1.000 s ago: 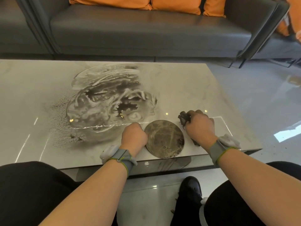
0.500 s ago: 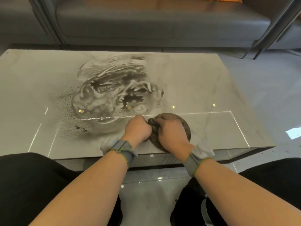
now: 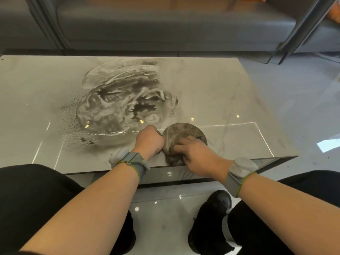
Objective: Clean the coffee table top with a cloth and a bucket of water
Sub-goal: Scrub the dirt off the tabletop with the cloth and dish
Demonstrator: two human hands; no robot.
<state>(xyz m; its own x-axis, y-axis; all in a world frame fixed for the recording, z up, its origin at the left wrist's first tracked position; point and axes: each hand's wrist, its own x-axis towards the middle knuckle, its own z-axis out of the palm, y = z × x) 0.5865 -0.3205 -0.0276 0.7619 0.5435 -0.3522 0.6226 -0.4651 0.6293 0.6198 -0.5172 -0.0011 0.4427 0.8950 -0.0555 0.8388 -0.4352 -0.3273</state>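
coffee table top: big grey smear at centre, mostly unwiped. round dark disc sits near edge, 5 o'clock of smear. right hand has fingers curled, pressing dark cloth onto disc's near side. left hand is curled at disc's 9 o'clock rim, looks like it's steadying it, can't tell if it really grips. tip imo: hold disc firm, wipe in short circles, don't shove it off the edge. bucket not in view.

Looks like a home living room: grey sofa behind a low marble table on glossy tiled floor.
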